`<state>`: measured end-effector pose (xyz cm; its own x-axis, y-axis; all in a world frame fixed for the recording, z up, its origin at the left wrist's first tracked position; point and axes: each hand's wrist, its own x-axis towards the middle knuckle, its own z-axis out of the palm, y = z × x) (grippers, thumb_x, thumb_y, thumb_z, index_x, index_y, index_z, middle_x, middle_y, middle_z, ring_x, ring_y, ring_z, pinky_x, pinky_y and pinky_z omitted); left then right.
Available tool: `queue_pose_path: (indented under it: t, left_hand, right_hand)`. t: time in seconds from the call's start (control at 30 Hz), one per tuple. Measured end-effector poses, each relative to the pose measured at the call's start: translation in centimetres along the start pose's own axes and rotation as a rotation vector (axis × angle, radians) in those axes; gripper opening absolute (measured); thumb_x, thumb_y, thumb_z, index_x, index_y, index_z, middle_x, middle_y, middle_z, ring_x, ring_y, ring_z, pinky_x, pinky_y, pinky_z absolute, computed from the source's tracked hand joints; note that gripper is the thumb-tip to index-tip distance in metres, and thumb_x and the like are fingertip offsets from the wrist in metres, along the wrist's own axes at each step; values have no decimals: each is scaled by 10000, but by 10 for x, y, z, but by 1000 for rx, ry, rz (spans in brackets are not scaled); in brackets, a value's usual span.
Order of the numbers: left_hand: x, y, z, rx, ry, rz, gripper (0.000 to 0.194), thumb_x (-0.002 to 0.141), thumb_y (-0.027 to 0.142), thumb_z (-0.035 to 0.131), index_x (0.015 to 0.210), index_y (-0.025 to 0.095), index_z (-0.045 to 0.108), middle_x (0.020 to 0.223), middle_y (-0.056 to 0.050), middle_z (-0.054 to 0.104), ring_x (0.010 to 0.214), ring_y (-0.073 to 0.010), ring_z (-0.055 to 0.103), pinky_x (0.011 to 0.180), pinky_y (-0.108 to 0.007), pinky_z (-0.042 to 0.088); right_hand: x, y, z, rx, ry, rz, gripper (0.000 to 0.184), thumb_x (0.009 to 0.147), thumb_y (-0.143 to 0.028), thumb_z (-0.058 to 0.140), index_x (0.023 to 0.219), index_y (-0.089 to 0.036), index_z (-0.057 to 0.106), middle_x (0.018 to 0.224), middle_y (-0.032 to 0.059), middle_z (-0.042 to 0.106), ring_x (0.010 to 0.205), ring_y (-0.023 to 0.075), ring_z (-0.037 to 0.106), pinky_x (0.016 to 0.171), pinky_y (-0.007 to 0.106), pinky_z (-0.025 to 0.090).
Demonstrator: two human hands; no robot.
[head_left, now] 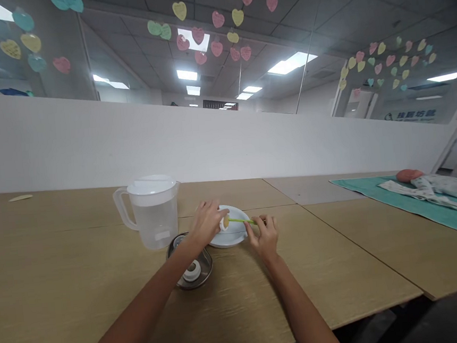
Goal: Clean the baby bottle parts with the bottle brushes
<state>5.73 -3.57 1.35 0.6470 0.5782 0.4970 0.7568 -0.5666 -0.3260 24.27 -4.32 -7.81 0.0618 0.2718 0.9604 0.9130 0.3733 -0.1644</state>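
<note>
The left hand [207, 221] is curled, with its fingers closed around a small white piece [222, 224]. The right hand [264, 236] has its thumb and fingers pinched on a thin green stick [238, 221]. The other end of the stick is at a small yellowish tip, right by the white piece. Both hands are over a white plate [229, 239] on the wooden table [239, 298]. Just beside the plate is a shiny metal tray [206, 277] with a white ring [192, 271] in it. A big clear jug [156, 220] with a white lid stands behind the tray.

Pitcher [158, 220] left of plate [230, 241], 1 tray [205, 264] before both.
</note>
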Motion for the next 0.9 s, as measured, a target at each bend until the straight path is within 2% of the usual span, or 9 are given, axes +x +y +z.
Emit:
queue_pose_path:
  t: [0.2,0.3,0.37,0.47,0.57,0.67,0.77,0.9]
  left_hand:
    - [-3,-25,-1,157,72,-88,254,834,110,431,980,215,610,903,-92,541,888,-234,483,747,-354,312]
    - [-3,-29,1,189,82,-89,250,845,115,418,967,209,615,910,-97,540,897,-237,476,766,-359,309]
    - [-3,-28,2,197,57,-75,248,838,105,423,956,201,619,920,-97,545,913,-239,470,780,-359,308]
    - [-2,-24,2,178,-10,-50,255,824,83,422,933,189,627,928,-98,554,929,-234,466,794,-356,310]
    - [-2,-21,2,87,-7,-114,281,783,84,468,987,204,619,939,-97,548,936,-235,469,791,-352,327]
    - [-1,-21,1,-123,47,-252,338,706,194,597,1042,224,608,945,-83,527,932,-235,480,783,-332,367]
    - [2,-21,-4,-348,102,-376,432,648,351,662,1057,224,603,932,-65,532,934,-228,496,797,-316,405]
    - [5,-16,-17,-593,173,-386,496,651,458,639,1077,213,572,1017,-53,577,985,-219,513,830,-308,425]
  right_hand:
    - [0,13,-2,-131,14,138,300,856,-418,464,791,-166,613,805,76,508,773,220,433,743,342,313]
    - [0,24,0,-225,37,338,339,869,-430,425,827,-153,615,835,104,511,842,256,436,775,368,306]
    - [-1,33,3,-300,8,492,352,884,-410,391,880,-137,613,874,131,514,888,278,439,785,376,305]
    - [-4,45,8,-358,-207,664,326,906,-302,335,951,-118,601,897,150,530,895,273,478,756,344,329]
    - [-10,53,11,-383,-466,762,303,896,-194,316,1007,-110,585,910,152,553,854,247,537,686,297,359]
    - [-14,55,14,-404,-642,752,284,860,-128,352,1021,-107,584,954,160,567,844,233,574,660,277,378]
    - [-17,53,15,-392,-757,708,257,828,-105,392,960,-109,612,937,150,593,838,223,596,666,262,392]
    - [-17,50,17,-363,-837,666,236,803,-149,429,903,-119,641,880,135,632,845,225,607,679,255,406]
